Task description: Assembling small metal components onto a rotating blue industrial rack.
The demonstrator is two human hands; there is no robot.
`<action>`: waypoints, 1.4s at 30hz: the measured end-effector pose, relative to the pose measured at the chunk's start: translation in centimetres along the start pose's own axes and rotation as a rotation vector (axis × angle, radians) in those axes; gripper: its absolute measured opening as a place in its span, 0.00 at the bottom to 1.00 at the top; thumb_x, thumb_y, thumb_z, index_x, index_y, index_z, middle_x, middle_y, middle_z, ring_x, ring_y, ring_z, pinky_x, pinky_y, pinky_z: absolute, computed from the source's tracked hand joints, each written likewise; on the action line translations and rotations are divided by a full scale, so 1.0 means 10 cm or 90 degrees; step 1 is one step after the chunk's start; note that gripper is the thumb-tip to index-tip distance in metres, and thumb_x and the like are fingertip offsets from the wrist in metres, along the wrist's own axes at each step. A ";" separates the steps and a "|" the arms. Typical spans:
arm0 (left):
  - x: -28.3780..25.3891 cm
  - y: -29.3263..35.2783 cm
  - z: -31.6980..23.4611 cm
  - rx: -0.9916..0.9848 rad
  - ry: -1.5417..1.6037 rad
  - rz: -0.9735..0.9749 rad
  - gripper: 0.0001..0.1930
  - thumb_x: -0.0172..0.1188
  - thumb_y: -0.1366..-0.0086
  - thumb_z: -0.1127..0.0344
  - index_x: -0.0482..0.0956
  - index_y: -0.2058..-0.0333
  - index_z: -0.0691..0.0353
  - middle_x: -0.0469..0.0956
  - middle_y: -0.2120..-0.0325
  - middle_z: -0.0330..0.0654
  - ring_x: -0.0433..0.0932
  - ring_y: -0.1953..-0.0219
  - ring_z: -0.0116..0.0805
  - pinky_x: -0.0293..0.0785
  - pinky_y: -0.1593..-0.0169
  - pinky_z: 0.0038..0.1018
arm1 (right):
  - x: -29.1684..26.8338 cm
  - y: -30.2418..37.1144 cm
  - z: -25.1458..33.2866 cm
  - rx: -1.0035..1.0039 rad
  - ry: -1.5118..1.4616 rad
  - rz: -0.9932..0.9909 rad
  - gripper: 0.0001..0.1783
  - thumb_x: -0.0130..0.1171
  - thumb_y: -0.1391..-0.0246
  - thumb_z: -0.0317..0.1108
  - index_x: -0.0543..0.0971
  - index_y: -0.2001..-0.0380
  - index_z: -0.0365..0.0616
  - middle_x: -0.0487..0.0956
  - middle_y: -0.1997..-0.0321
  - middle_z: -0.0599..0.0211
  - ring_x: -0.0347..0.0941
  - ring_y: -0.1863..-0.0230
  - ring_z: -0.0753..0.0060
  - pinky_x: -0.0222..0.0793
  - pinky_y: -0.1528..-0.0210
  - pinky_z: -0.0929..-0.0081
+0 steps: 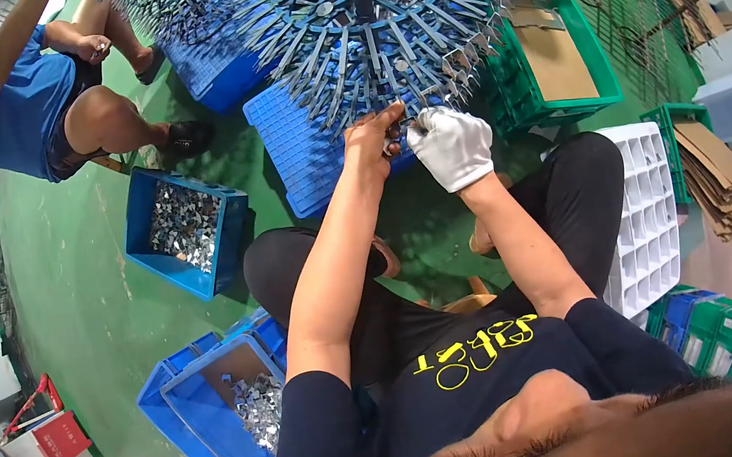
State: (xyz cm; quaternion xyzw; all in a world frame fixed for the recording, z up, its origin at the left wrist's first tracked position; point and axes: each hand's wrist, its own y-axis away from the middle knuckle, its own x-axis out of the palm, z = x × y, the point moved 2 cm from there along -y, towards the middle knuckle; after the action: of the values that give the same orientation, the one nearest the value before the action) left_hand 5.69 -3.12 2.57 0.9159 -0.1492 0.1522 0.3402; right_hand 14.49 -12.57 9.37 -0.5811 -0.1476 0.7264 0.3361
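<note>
A round metal rack [369,44] with tiers of spokes around a dark central post stands in front of me. At its near lower edge my bare left hand [374,142] is closed, fingertips pinched close to the spoke ends. Beside it, my right hand [452,146] wears a white glove and is closed too, thumb and fingers together. The two hands nearly meet; whatever lies between the fingers is too small or hidden to name. Small bent metal pieces [466,62] hang on the spokes at the rack's right side.
A blue bin [233,241] of small metal pieces stands left, another blue bin [183,395] nearer me. Green crates [592,45] with cardboard are at right, beside a white compartment tray [650,220]. Left, a person in a blue shirt [13,113] sits near another spoked rack [174,4].
</note>
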 end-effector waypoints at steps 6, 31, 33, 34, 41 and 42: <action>-0.01 0.01 0.02 -0.015 -0.008 -0.001 0.09 0.68 0.49 0.66 0.79 0.78 0.63 0.72 0.83 0.35 0.64 0.83 0.22 0.58 0.86 0.16 | -0.01 0.01 0.01 0.016 0.012 0.028 0.06 0.60 0.62 0.36 0.76 0.86 0.51 0.76 0.83 0.68 0.69 0.86 0.61 0.64 0.81 0.69; -0.41 0.80 0.09 -0.082 0.492 0.249 0.14 0.54 0.37 0.65 0.74 0.57 0.69 0.76 0.58 0.48 0.77 0.66 0.34 0.74 0.80 0.18 | -0.11 0.47 0.17 0.211 -0.623 0.358 0.11 0.57 0.55 0.33 0.80 0.69 0.37 0.81 0.73 0.65 0.73 0.75 0.71 0.69 0.69 0.80; -0.41 0.83 0.06 -0.105 0.480 0.270 0.14 0.55 0.37 0.64 0.75 0.57 0.68 0.76 0.59 0.48 0.78 0.67 0.33 0.73 0.80 0.18 | -0.14 0.43 0.17 0.159 -0.608 0.340 0.11 0.57 0.55 0.32 0.81 0.69 0.37 0.81 0.74 0.65 0.73 0.76 0.72 0.68 0.71 0.81; -0.42 0.84 0.05 -0.130 0.467 0.291 0.14 0.56 0.38 0.64 0.75 0.58 0.68 0.77 0.60 0.47 0.78 0.68 0.32 0.73 0.81 0.17 | -0.17 0.40 0.16 0.110 -0.592 0.321 0.10 0.57 0.55 0.31 0.81 0.69 0.37 0.80 0.75 0.66 0.72 0.77 0.73 0.67 0.72 0.82; -0.55 0.85 0.14 -0.148 0.309 0.228 0.14 0.59 0.41 0.62 0.78 0.61 0.66 0.79 0.65 0.44 0.79 0.70 0.30 0.72 0.81 0.17 | -0.38 0.17 0.20 0.249 -0.703 0.563 0.07 0.56 0.50 0.32 0.79 0.72 0.39 0.74 0.84 0.71 0.63 0.86 0.81 0.58 0.82 0.87; -0.53 0.87 0.14 -0.147 0.309 0.229 0.14 0.59 0.41 0.62 0.78 0.61 0.66 0.79 0.65 0.44 0.79 0.70 0.30 0.72 0.81 0.17 | -0.37 0.17 0.17 0.248 -0.702 0.562 0.07 0.56 0.50 0.32 0.79 0.72 0.39 0.74 0.84 0.71 0.63 0.86 0.81 0.58 0.82 0.87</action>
State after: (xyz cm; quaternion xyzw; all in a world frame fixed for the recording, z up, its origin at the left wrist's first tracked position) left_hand -2.20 -9.46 4.60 0.7672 -0.2398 0.4059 0.4349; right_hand 12.70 -15.94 11.58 -0.0659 0.0842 0.9942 -0.0136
